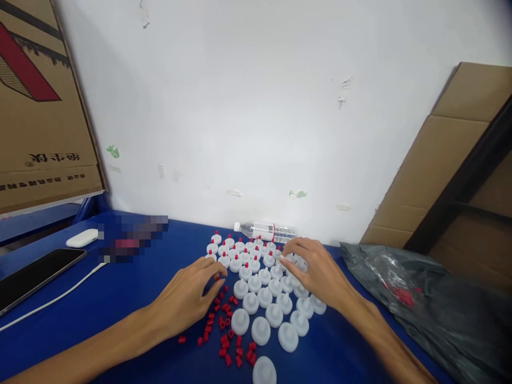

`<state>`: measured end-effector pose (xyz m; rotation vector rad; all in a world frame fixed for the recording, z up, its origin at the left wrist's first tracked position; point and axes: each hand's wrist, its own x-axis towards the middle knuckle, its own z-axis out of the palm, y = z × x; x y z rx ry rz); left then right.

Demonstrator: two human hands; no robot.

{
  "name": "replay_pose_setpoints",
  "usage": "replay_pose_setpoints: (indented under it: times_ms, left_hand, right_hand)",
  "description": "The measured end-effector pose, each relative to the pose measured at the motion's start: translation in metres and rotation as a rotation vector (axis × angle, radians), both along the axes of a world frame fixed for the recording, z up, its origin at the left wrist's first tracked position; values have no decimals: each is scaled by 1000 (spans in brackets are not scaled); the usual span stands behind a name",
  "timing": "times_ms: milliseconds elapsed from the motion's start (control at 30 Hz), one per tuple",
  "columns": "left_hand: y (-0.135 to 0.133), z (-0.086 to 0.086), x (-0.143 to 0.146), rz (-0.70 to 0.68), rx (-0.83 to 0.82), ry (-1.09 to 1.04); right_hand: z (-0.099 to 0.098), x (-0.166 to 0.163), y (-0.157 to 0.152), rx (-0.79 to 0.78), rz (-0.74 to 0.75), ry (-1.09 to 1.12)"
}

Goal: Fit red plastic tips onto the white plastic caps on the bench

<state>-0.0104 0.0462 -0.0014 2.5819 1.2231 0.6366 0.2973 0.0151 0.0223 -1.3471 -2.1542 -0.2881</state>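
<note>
Many white round lids with nozzles (260,330) stand in rows on the blue table. Those at the back left wear small red caps (245,265) on their nozzles; the nearer ones have bare nozzles. My left hand (194,290) is left of the rows, thumb and forefinger bent around a red cap (217,277). Below it lie several loose red caps (225,344). Over the right side of the rows is my right hand (314,266), its fingers curled down and thumb drawn close to the forefinger among the lids. Whatever its fingertips grip is hidden.
A clear plastic bottle (264,231) lies against the white wall behind the lids. On the left are a phone (36,274), a white case (82,238) and a white cable (60,298). A grey plastic bag (452,304) lies at right; cardboard (424,165) leans above it.
</note>
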Motion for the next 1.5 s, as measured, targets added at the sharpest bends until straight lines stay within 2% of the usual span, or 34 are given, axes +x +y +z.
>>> replay_pose_setpoints:
  times_ms: [367,667,967,1267,1500]
  left_hand:
    - [11,-7,-6,67,72,-2]
    - [19,-7,-6,196,53,195]
    - [26,-7,-9,274,62,224]
    - [32,-6,-16,228,21,204]
    - [31,0,-14,106,70,32]
  right_hand:
    - [-5,-13,-3,-53,48,-18]
    - [-8,-13,-1,-67,21,-7]
    - [-11,-13,-1,-108,29,-16]
    - [-9,-13,-3,-114,45,-34]
    - [2,-18,-8,-14,57,14]
